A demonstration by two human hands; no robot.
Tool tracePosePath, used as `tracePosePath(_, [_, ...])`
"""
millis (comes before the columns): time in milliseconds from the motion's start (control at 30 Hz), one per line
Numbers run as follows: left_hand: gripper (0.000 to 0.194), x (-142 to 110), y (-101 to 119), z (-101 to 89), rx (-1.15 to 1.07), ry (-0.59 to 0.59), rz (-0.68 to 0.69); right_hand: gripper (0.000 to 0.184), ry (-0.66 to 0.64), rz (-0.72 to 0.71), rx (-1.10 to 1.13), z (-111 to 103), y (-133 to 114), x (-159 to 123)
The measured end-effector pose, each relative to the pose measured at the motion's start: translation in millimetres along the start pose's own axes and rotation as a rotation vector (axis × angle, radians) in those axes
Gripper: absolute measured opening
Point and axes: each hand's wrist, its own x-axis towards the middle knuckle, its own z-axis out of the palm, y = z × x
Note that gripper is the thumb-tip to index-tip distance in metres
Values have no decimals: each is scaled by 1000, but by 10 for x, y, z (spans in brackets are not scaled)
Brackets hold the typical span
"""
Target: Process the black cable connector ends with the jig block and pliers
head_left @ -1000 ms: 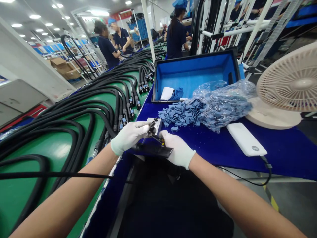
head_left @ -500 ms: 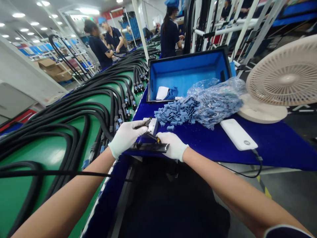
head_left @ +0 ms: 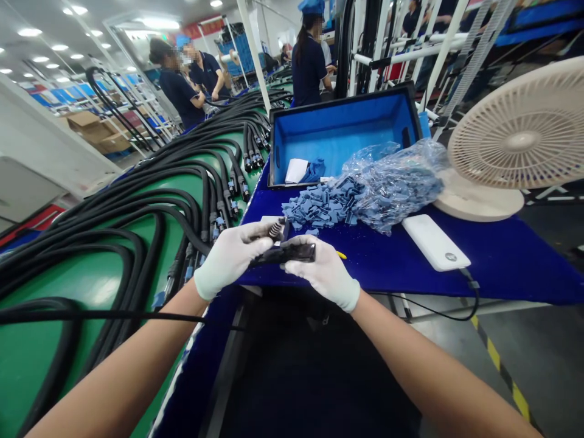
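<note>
Flat black part (head_left: 292, 253) clamped by the fingers (head_left: 302, 243) of gloved right hand (head_left: 325, 272) and gloved left hand (head_left: 230, 261), held just over the blue worktop (head_left: 410, 264) (ribbed black connector (head_left: 275, 229) at left fingertips), near loose blue rubber caps (head_left: 314, 204).

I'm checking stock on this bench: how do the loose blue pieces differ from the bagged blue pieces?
The loose blue pieces lie in a flat, open spread, while the bagged blue pieces are bunched inside clear plastic. The loose pieces sit nearer the right hand, the bagged ones nearer the fan. The loose pieces show their shapes sharply; the plastic blurs the bagged ones. Both are the same blue and rest on the blue table.
</note>
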Motion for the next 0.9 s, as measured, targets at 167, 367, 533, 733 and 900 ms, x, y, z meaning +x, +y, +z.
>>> tracePosePath(167, [30, -53, -4, 112, 92, -71, 71, 45, -90, 105, 332, 36, -32, 118])
tracePosePath(367, [23, -73, -120, 196, 133, -69, 270, 58, -167, 132, 347, -8, -28, 157])
tracePosePath(533, [67, 46, -266, 268, 2, -109, 134, 44, -163, 136, 259, -60, 23, 145])
tracePosePath(733, [89, 26, -296, 318, 69, -54, -33, 40, -124, 77, 124, -73, 45, 110])
tracePosePath(900, [29, -463, -415, 469, -114, 136, -188, 39, 160, -78, 311, 145, 101, -139])
